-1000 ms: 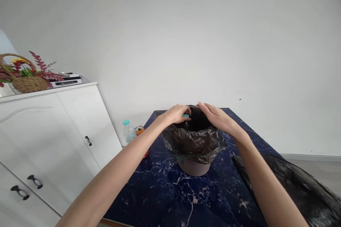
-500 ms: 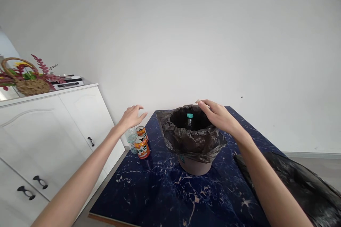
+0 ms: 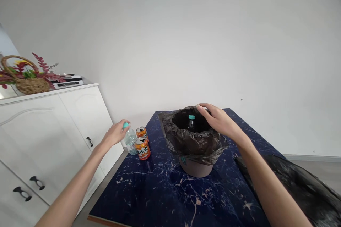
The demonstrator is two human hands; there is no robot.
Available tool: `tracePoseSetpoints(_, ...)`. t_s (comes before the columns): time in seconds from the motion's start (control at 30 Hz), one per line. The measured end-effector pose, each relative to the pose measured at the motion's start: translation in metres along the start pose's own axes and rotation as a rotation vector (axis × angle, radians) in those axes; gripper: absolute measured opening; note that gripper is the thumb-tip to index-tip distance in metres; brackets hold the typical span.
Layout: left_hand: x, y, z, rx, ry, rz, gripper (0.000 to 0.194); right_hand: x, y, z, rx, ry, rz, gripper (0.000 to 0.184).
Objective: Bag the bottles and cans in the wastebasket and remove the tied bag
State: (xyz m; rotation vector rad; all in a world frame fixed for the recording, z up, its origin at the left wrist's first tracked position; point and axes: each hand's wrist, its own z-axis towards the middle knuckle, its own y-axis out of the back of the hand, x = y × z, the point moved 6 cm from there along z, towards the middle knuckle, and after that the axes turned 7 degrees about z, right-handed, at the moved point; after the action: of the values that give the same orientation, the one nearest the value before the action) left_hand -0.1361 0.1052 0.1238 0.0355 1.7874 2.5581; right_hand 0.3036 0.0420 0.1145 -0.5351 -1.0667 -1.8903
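My left hand (image 3: 117, 132) has its fingers closed around the teal cap of a clear plastic bottle (image 3: 130, 142), which stands on the table's left edge. Two orange drink cans, a front can (image 3: 143, 149) and a rear can (image 3: 142, 132), are beside the bottle, their tops opened. My right hand (image 3: 217, 118) grips the right rim of a grey trash bin (image 3: 195, 168) lined with a black plastic bag (image 3: 194, 145); part of its grip is hidden. Inside the bin, another bottle (image 3: 191, 123) with a teal cap pokes up.
The dark blue marbled table (image 3: 160, 198) holds the bin. A black plastic bag (image 3: 298, 188) lies to the right of it. On the left stands a white cabinet (image 3: 77, 120) with a wicker flower basket (image 3: 32, 86) on top. A pale wall rises behind the table.
My left hand has moved down and left from above the bottle and closed on its cap. My right hand has settled lower on the bin's rim.
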Motion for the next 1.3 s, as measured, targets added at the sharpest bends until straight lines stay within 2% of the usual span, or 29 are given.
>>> tracePoseSetpoints(0.1,-0.009,0.047,-0.009,-0.162,0.034,-0.011,0.037,0.001,0.002,0.0,-0.016,0.014,-0.006,0.064)
tracePoseSetpoints(0.2,-0.04,0.108,-0.03,-0.479,0.007,-0.118,0.044,0.001,0.005,-0.001,-0.044,0.019,0.007,0.062)
tracePoseSetpoints(0.23,-0.055,0.129,-0.041,-0.65,-0.054,-0.278,0.044,0.002,0.006,-0.001,-0.056,0.012,0.019,0.062)
tracePoseSetpoints(0.3,-0.09,0.157,-0.059,-0.843,-0.243,-0.547,0.044,0.003,0.008,-0.003,-0.08,-0.007,0.073,0.06)
tracePoseSetpoints(0.33,-0.109,0.165,-0.063,-0.858,-0.345,-0.645,0.037,0.005,0.01,-0.003,-0.092,-0.013,0.114,0.058)
tracePoseSetpoints(0.4,-0.147,0.172,-0.063,-0.811,-0.514,-0.768,0.031,0.01,0.012,-0.005,-0.122,0.007,0.199,0.055)
tracePoseSetpoints(0.5,-0.2,0.164,-0.049,-0.605,-0.686,-0.83,0.028,0.019,0.016,-0.008,-0.166,0.077,0.268,0.05)
tracePoseSetpoints(0.57,-0.23,0.151,-0.036,-0.465,-0.74,-0.843,0.028,0.02,0.018,-0.007,-0.181,0.105,0.277,0.048)
tracePoseSetpoints(0.67,-0.267,0.127,-0.018,-0.303,-0.756,-0.803,0.028,0.011,0.018,-0.003,-0.163,0.098,0.261,0.05)
tracePoseSetpoints(0.77,-0.292,0.099,-0.005,-0.131,-0.744,-0.736,0.027,-0.003,0.017,0.003,-0.121,0.022,0.204,0.057)
tracePoseSetpoints(0.97,-0.308,0.051,0.01,0.102,-0.711,-0.74,0.034,-0.016,0.014,0.005,-0.038,-0.074,0.283,0.071)
tracePoseSetpoints(1.1,-0.319,0.023,0.013,0.206,-0.776,-0.66,0.039,-0.02,0.012,0.007,-0.028,-0.079,0.285,0.072)
tracePoseSetpoints(1.2,-0.324,0.01,0.011,0.274,-0.828,-0.587,0.049,-0.021,0.01,0.009,0.01,-0.041,0.22,0.064)
tracePoseSetpoints(1.3,-0.32,0.009,0.006,0.299,-0.848,-0.547,0.043,-0.019,0.009,0.009,0.066,-0.01,0.149,0.058)
